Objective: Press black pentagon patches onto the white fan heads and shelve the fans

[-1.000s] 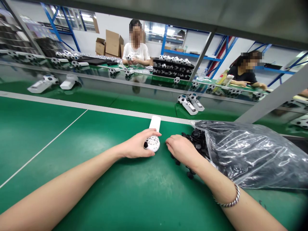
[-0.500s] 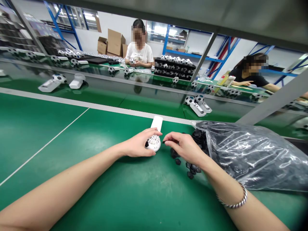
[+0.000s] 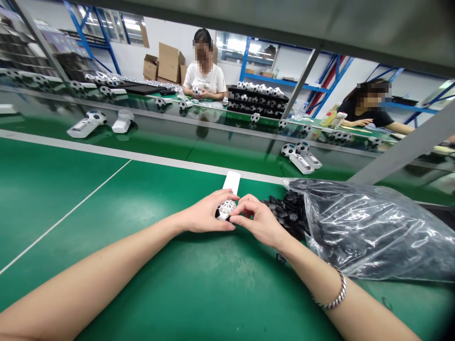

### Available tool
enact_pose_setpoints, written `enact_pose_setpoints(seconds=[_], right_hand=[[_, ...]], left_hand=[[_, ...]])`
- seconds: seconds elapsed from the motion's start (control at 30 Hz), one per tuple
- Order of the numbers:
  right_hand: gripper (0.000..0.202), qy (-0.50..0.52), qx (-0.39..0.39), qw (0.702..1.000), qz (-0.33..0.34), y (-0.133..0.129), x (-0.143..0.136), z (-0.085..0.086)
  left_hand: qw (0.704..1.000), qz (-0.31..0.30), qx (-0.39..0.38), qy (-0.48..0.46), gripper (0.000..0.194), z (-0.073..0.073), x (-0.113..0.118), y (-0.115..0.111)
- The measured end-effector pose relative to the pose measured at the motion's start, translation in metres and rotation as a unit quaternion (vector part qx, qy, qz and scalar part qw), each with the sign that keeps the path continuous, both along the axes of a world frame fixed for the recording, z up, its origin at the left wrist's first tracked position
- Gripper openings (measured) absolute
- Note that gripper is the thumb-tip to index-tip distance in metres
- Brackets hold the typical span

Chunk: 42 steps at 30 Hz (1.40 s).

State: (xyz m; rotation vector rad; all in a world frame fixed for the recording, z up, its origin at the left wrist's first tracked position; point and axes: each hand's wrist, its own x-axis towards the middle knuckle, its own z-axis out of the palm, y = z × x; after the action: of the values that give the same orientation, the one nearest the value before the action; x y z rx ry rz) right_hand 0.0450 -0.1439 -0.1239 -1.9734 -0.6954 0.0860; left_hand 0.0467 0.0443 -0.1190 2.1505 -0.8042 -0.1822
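Observation:
A white handheld device with a soccer-ball-shaped head [image 3: 226, 207] lies on the green table, its flat white handle [image 3: 232, 182] pointing away from me. My left hand [image 3: 208, 211] is wrapped round the ball head from the left, thumb below and fingers above. The head has a white web-like lattice and a black patch on its left. At the head's right side, my right hand [image 3: 256, 219] pinches a small black piece, now mostly hidden by the fingertips. Just beyond that hand lies a pile of small black pieces [image 3: 289, 210], spilling from a clear plastic bag [image 3: 377, 232].
Past the table's pale edge strip [image 3: 170, 162], a green conveyor carries more soccer-ball devices, a pair [image 3: 300, 156] at right and another [image 3: 87, 124] at left. Two people sit across the line, one beside stacked black trays [image 3: 258, 100]. A slanted grey post [image 3: 401, 142] stands at right.
My right hand has moved left with the black piece, from beside the pile to the ball head. My left hand keeps its hold. Devices on the near conveyor have shifted right, those on the far one left.

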Motion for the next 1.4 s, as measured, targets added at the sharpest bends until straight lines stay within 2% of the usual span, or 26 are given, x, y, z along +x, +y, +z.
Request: enact_pose_setpoints(seconds=[0.2,0.3,0.4,0.47,0.53,0.63,0.73,0.83,0.97,1.07,1.2,1.3,1.4], right_hand=[[0.013,0.028,0.025,0.999,-0.020,0.001,0.005,-0.008],[0.025,0.102,0.048,0.993,-0.034,0.001,0.006,-0.009],[0.031,0.207,0.106,0.973,-0.001,0.001,0.006,-0.011],[0.029,0.225,0.118,0.967,0.019,0.000,0.006,-0.011],[0.026,0.167,0.087,0.982,0.007,-0.001,0.005,-0.009],[0.015,0.000,0.003,1.000,-0.019,-0.003,0.000,-0.005],[0.013,-0.122,-0.052,0.991,0.013,-0.003,-0.007,-0.002],[0.011,-0.176,-0.095,0.979,0.044,-0.004,-0.012,-0.003],[0.011,-0.181,-0.111,0.975,0.068,-0.008,-0.011,-0.003],[0.018,-0.157,-0.071,0.984,0.037,-0.011,-0.008,0.002],[0.011,-0.091,-0.037,0.995,0.003,-0.010,-0.005,0.005],[0.008,-0.020,-0.011,1.000,0.001,-0.009,-0.005,0.005],[0.007,-0.038,-0.010,0.999,-0.004,-0.008,-0.006,0.005]], left_hand=[[1.000,0.012,-0.020,0.006,0.052,-0.002,-0.001,-0.002],[0.999,0.031,-0.035,0.021,0.057,-0.005,-0.001,-0.004],[0.997,0.055,-0.043,0.037,0.061,-0.007,0.000,-0.006],[0.996,0.058,-0.048,0.040,0.062,-0.008,0.000,-0.006],[0.996,0.057,-0.050,0.041,0.062,-0.008,0.001,-0.006],[0.997,0.055,-0.047,0.037,0.063,-0.007,0.000,-0.005],[0.997,0.053,-0.043,0.028,0.066,-0.008,0.000,-0.005],[0.998,0.050,-0.031,0.022,0.071,-0.008,0.000,-0.004],[0.999,0.039,-0.019,0.022,0.071,-0.006,0.000,-0.003],[0.999,0.036,-0.004,0.019,0.071,-0.004,0.001,-0.003],[0.999,0.039,0.011,0.016,0.071,-0.003,0.000,-0.003],[0.999,0.040,0.010,0.016,0.071,-0.004,0.000,-0.003],[0.999,0.034,0.006,0.010,0.071,-0.004,0.000,-0.002]])
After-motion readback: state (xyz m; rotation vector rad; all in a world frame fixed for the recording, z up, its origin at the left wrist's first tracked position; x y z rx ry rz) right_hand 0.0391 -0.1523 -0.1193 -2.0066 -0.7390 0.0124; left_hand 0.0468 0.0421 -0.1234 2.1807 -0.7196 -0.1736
